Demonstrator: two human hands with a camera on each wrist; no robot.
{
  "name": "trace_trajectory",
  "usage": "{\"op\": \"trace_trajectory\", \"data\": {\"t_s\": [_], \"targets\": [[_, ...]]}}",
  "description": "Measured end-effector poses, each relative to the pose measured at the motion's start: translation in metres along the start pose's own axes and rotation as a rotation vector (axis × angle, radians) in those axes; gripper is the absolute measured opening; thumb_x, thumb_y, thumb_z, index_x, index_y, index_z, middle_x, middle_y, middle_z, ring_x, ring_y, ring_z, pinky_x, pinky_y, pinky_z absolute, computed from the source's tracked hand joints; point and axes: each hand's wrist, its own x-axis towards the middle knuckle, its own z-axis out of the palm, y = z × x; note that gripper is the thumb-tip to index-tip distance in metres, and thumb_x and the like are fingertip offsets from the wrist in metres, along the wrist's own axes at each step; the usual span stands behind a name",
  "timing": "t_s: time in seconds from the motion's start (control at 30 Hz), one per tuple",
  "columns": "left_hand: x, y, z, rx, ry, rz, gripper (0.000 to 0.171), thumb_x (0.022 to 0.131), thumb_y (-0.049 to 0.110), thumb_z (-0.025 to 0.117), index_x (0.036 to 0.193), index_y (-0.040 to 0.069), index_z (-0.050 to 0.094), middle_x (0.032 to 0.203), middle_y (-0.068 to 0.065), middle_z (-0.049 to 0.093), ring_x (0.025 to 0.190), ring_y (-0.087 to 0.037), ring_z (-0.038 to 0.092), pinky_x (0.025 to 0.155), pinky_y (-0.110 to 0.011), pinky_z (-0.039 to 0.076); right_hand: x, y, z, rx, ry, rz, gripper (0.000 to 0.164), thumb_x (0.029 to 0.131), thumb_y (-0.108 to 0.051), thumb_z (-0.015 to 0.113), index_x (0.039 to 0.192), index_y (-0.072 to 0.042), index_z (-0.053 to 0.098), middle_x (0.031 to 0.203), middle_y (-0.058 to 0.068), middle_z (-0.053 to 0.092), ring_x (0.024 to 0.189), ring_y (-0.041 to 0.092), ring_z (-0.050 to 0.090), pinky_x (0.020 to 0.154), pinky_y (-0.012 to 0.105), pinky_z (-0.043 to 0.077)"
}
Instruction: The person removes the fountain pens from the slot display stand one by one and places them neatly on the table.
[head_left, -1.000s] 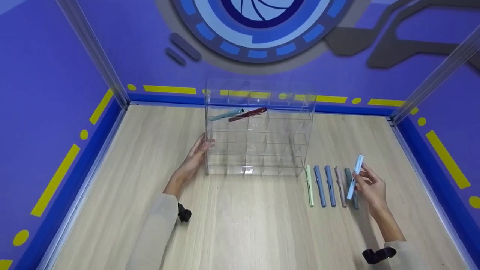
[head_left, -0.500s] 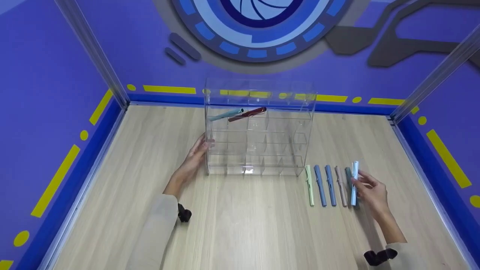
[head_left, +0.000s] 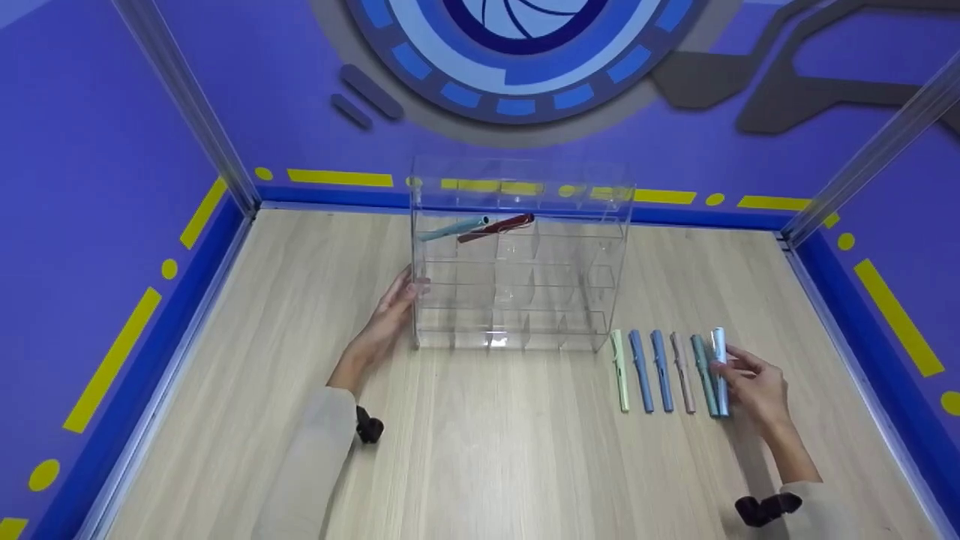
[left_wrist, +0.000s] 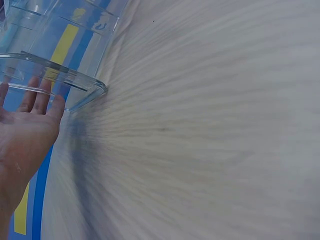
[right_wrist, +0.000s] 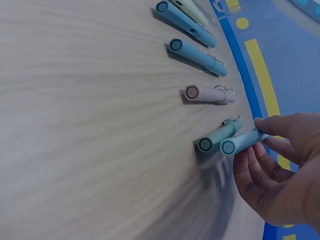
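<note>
My right hand (head_left: 759, 386) pinches a light blue pen (head_left: 721, 360) between thumb and fingers, at the right end of a row of pens. In the right wrist view that pen (right_wrist: 242, 142) overlaps the dark green pen (right_wrist: 220, 136) beside it. My left hand (head_left: 386, 319) rests at the left side of a clear acrylic display case (head_left: 514, 337). Its fingers look nearly straight through the plastic in the left wrist view. A teal pen (head_left: 454, 228) and a dark red pen (head_left: 496, 228) lie slanted in the case's upper left compartments.
Left of the green pen lie a mauve pen (head_left: 682, 371), a blue pen (head_left: 661, 371), another blue pen (head_left: 641, 371) and a pale green pen (head_left: 619, 371). The wooden table (head_left: 480, 465) is walled by purple-blue panels (head_left: 292, 135) with metal corner posts.
My right hand has lowered the light blue pen, turned it nearer in line with the row, and shifted it right of the green pen. The left hand has stayed at the case.
</note>
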Motion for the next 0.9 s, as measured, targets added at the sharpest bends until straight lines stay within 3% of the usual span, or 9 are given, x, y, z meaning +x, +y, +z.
{"op": "trace_trajectory", "data": {"t_s": [0.23,0.5,0.73,0.8,0.9], "targets": [[0.0,0.001,0.0,0.025,-0.003,-0.016,0.069,0.109,0.047,0.043,0.166,0.028,0.009,0.166,-0.004,0.035,0.158,-0.025,0.023,0.133,-0.045,0.008,0.006,0.006,-0.007,-0.082,0.02,-0.016,0.052,0.1,-0.021,0.068,0.145,0.002,0.054,0.105,0.0,0.065,0.078,-0.003,0.059,0.062,0.017,0.056],[0.0,0.001,0.001,0.025,0.005,-0.019,0.067,0.109,0.048,0.042,0.165,0.03,0.011,0.164,-0.005,0.037,0.158,-0.025,0.023,0.133,-0.046,0.007,0.009,0.014,-0.005,-0.138,0.031,0.0,0.048,0.099,-0.02,0.069,0.14,0.003,0.059,0.118,0.021,0.067,0.075,0.002,0.058,0.059,0.018,0.054],[0.001,0.001,0.0,0.027,-0.002,0.006,0.064,0.111,0.043,0.04,0.166,0.028,0.011,0.166,-0.007,0.035,0.158,-0.027,0.023,0.133,-0.046,0.008,0.011,0.016,-0.002,-0.209,0.096,-0.051,0.042,0.095,-0.02,0.074,0.13,0.004,0.067,0.118,0.029,0.071,0.073,-0.008,0.053,0.06,0.011,0.045],[0.0,0.001,0.0,0.033,-0.006,0.013,0.064,0.111,0.043,0.04,0.166,0.027,0.01,0.165,-0.008,0.035,0.158,-0.028,0.024,0.132,-0.046,0.009,0.012,0.017,-0.001,-0.241,0.112,-0.067,0.041,0.094,-0.019,0.074,0.128,0.003,0.068,0.118,0.03,0.071,0.077,-0.005,0.056,0.06,0.01,0.044],[0.0,0.0,0.0,0.042,-0.012,0.011,0.065,0.11,0.045,0.04,0.166,0.028,0.01,0.166,-0.007,0.035,0.158,-0.028,0.022,0.132,-0.047,0.01,0.014,0.017,0.001,-0.284,0.133,-0.088,0.04,0.094,-0.017,0.074,0.128,0.003,0.068,0.116,0.03,0.071,0.083,0.012,0.066,0.058,0.011,0.044]]}}
